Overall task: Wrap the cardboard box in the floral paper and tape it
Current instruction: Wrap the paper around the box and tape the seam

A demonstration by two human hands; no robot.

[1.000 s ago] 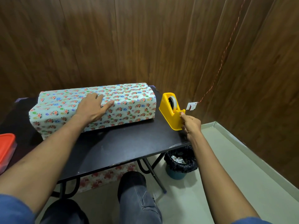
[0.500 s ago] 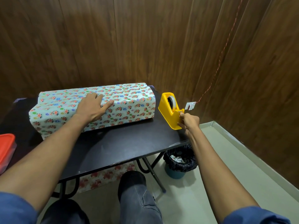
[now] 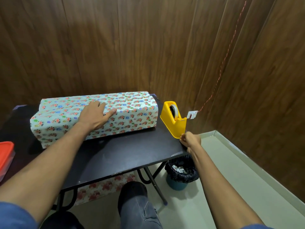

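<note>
The cardboard box, already covered in the floral paper, is laid lengthwise on the black table, towards the far edge and close to the wooden wall. The left hand is rested flat on top of the box, near its middle, with the fingers straight and spread; its grip is wide and nothing is enclosed by it.

Just to the right of the box, a yellow tape dispenser is placed at the right edge of the table, with a roll of tape seen inside it. The right hand is held at the near lower corner of the dispenser. Its fingers are curled in a narrow pinch, but it cannot be told whether a strip of tape is held between them, as nothing clear is seen there.

At the left edge, an orange-lidded container is partly seen on the table. Under the table, more floral paper is seen, and a bin with a black bag is placed on the floor beside the table leg.
</note>
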